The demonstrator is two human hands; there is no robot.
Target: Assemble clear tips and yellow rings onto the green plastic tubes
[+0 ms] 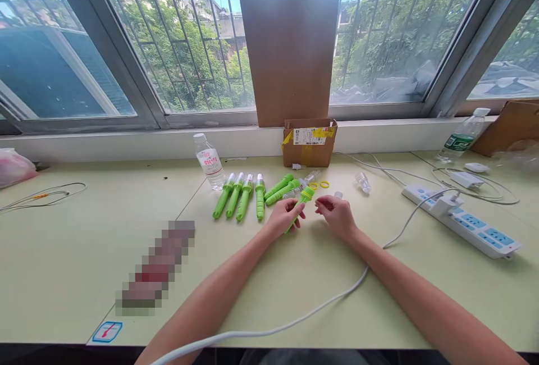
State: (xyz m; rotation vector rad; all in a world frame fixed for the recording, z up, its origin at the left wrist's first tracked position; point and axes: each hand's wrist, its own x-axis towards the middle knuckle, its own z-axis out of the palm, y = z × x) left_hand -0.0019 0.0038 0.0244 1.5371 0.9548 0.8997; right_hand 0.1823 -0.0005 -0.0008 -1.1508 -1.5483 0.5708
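My left hand (286, 218) is wrapped round a green plastic tube (307, 194), whose ridged, threaded-looking end points up and to the right. Close by on the right, my right hand (337, 214) has its fingertips pinched together; whatever they hold, if anything, is too small to make out. Several green tubes with clear tops (244, 199) lie side by side left of my hands. Other green tubes (280, 185) lie just beyond my left hand, beside clear plastic pieces (311, 176). Two yellow rings (324, 184) rest past my fingers. A clear piece (338, 194) shows partly behind my right hand.
A cardboard box (309, 151) stands at the windowsill. One water bottle (209, 163) is at the back left, another (463, 137) at the back right. A power strip (480, 227) lies right; its white cable (295, 323) crosses before me. A clear part (362, 183) lies nearby.
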